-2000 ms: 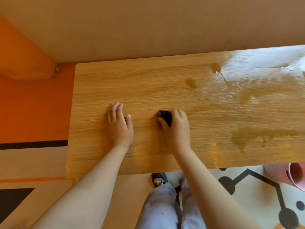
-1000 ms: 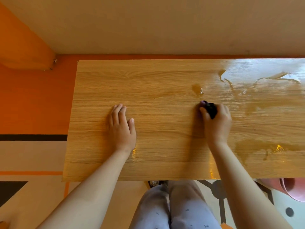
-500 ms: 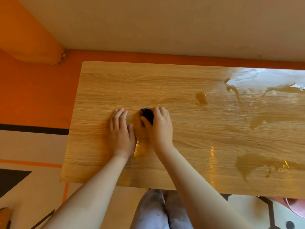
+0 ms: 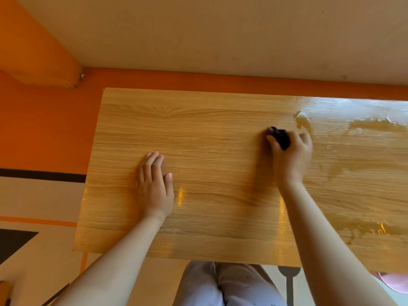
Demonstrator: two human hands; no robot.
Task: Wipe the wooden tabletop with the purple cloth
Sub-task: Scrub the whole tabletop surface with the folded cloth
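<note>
Head view: right hand [image 4: 289,157] presses purple cloth [image 4: 280,138] on tabletop [image 4: 209,140].

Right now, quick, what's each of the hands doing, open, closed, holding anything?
Left hand: open, flat on the wooden tabletop, holding nothing.
Right hand: closed on the bunched dark purple cloth.

Behind it all there's a plain beige wall [image 4: 220,29] with an orange band [image 4: 198,81] along its base, plus an orange block [image 4: 33,51] upper left. Floor [image 4: 33,195] is beige with black and orange stripes. Light patterned trousers [image 4: 231,286] at the bottom, something pink [image 4: 395,283] lower right.
</note>
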